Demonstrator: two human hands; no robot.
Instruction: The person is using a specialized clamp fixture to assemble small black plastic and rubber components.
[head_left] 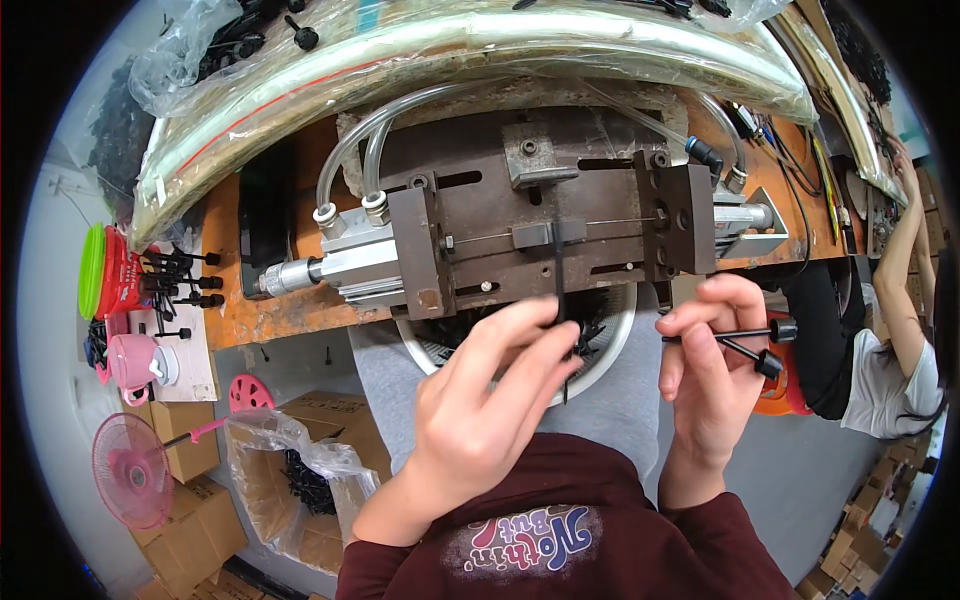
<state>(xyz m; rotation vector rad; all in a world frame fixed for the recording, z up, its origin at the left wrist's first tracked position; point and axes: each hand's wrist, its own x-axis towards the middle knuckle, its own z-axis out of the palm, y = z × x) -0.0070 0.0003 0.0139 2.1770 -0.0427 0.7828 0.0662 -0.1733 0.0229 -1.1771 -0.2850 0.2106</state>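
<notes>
My left hand (490, 395) is closed on a thin black plastic rod (560, 285), its fingers pinched near the rod's lower part. The rod's far end lies across the small metal block (533, 235) at the middle of a brown metal fixture (490, 275). Between the fingers of my right hand (712, 365), to the right of the fixture's front edge, are black plastic stems with round knob ends (768, 362); two knobs show. Below both hands a white round basket (412, 345) with black parts sits at my lap.
Air cylinders (365, 262) with clear hoses (330, 165) flank the fixture on an orange bench (270, 325). Plastic-wrapped tubing (480, 45) runs behind. At left are a pink fan (132, 470) and a lined carton (270, 450) of black parts. Another person (890, 370) sits at right.
</notes>
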